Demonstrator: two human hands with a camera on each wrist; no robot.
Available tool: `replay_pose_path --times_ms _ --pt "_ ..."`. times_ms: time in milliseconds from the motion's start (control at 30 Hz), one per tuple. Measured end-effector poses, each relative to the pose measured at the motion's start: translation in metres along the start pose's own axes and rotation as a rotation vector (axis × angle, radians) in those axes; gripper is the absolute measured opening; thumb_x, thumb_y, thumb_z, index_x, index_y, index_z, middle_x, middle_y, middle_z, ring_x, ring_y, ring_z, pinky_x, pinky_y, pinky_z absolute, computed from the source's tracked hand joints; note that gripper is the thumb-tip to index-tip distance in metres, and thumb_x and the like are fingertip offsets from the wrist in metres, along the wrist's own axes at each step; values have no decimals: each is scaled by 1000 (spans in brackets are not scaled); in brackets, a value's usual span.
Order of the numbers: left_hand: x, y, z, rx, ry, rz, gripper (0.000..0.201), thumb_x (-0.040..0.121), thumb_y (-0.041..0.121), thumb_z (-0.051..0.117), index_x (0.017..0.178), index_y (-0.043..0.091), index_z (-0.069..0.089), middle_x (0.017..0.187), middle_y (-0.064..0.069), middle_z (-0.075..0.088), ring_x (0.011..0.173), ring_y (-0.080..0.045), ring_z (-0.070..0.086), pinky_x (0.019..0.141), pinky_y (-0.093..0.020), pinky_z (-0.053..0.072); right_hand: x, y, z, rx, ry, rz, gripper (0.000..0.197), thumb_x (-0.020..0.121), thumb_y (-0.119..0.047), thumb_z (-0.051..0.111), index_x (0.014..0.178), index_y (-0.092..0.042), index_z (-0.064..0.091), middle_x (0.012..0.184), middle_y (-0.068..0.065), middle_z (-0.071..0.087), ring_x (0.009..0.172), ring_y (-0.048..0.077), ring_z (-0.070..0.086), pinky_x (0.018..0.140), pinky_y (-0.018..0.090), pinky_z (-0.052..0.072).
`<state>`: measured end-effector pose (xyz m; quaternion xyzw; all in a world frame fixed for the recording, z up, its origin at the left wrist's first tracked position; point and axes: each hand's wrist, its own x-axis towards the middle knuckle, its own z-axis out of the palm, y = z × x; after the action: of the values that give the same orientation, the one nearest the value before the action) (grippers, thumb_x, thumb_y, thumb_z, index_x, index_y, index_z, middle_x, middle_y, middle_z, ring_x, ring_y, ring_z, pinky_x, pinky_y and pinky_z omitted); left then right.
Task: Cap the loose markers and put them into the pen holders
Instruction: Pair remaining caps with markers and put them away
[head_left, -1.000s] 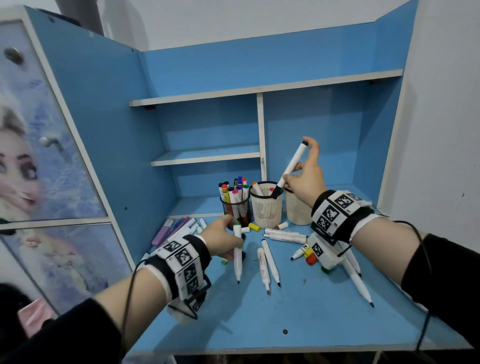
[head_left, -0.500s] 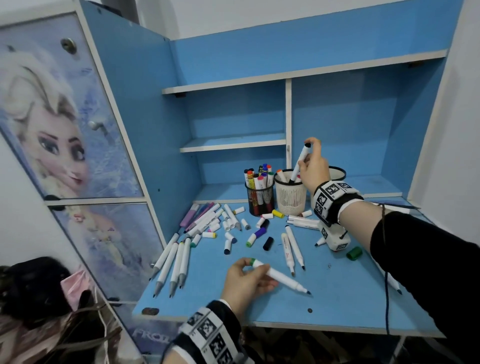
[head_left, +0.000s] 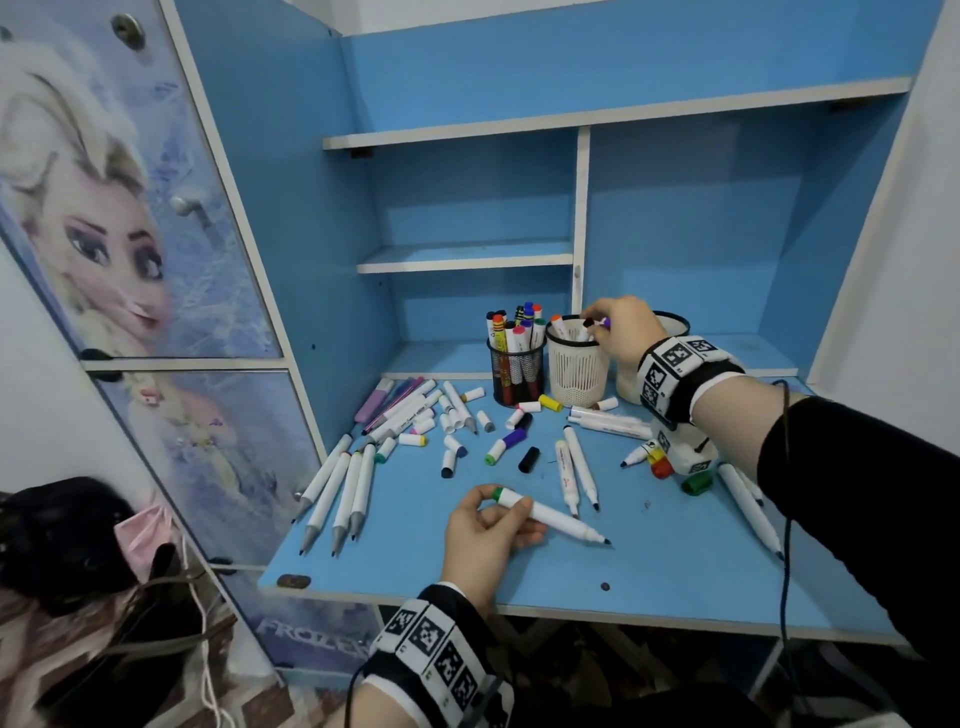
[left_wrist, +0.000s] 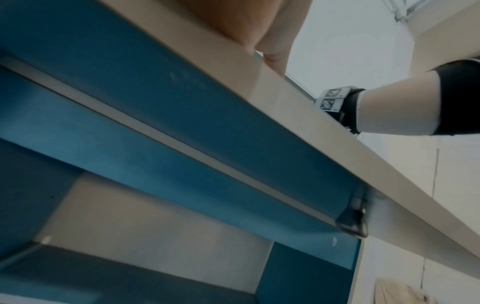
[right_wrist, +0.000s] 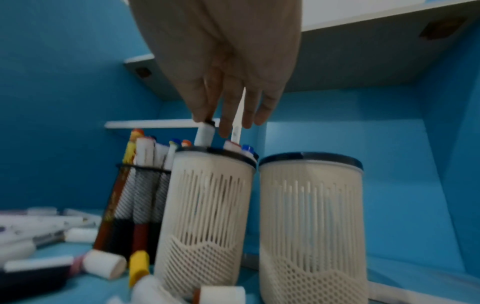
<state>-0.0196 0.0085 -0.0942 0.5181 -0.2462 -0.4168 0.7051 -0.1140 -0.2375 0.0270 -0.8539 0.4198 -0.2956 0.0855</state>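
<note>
**One marker going into the holder, another waiting uncapped**

While the right hand (head_left: 621, 327) reaches over the middle white holder (head_left: 575, 371), its fingertips (right_wrist: 205, 115) pinch the black-tipped top of a capped marker (right_wrist: 204, 134) that stands nearly upright inside it, with most of the barrel already below the rim. A black mesh holder (head_left: 517, 374), full of markers, stands just left of it, and a second white holder (right_wrist: 311, 222) stands just right, touching or nearly so.

Near the front edge of the blue desk (head_left: 675, 551), the left hand (head_left: 485, 535) curls around the green end of a white marker (head_left: 550, 515). That marker lies almost flat, with its long axis running from the palm out to the right and its bare dark tip pointing toward the right side of the desk. It has no cap, so it probably needs one before it goes in. Loose caps (head_left: 452, 449) lie scattered in the middle of the desk, between the left hand and the holders; the left hand is the nearer one, though it is occupied. I cannot tell which cap matches. More uncapped markers (head_left: 343, 488) lie in a row at the left.

The left wrist view shows only the desk's underside.
</note>
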Motion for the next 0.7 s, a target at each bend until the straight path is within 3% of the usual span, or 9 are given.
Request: replay_pose_path --times_ms 167,367,533,633,700 --pt "2 0 -3 -52 -23 -17 14 88 -1 59 100 2 51 72 -18 67 61 -22 68 66 -29 59 -27 -4 -36 51 -50 -69 25 90 -3 53 109 -11 67 110 7 67 107 21 58 87 25 42" --pt "6 -1 -5 -70 -72 -30 9 89 -1 56 96 3 51 81 -23 65 63 -22 69 66 -30 60 -78 23 -68 -206 -363 -96 23 87 -5 57 107 -12 68 106 6 67 98 18 60 79 19 39" --pt "9 -3 -6 -77 -84 -39 7 90 1 55 96 2 52 80 -23 66 64 -22 69 66 -28 60 -107 64 -71 -428 -617 11 22 83 -13 64 105 -15 70 86 -2 61 79 11 52 56 13 35" --pt "9 -2 -5 -89 -89 -44 6 90 0 55 95 2 53 75 -19 68 64 -22 70 66 -28 60 -118 81 -70 -482 -762 -2 22 83 -18 67 105 -20 70 82 -6 58 76 10 52 57 7 32" --pt "9 -1 -4 -96 -83 -47 6 90 0 55 95 3 53 73 -17 68 63 -22 70 65 -28 60 -119 85 -67 -511 -823 -17 23 83 -17 67 106 -22 71 79 -7 57 75 10 51 59 10 35"
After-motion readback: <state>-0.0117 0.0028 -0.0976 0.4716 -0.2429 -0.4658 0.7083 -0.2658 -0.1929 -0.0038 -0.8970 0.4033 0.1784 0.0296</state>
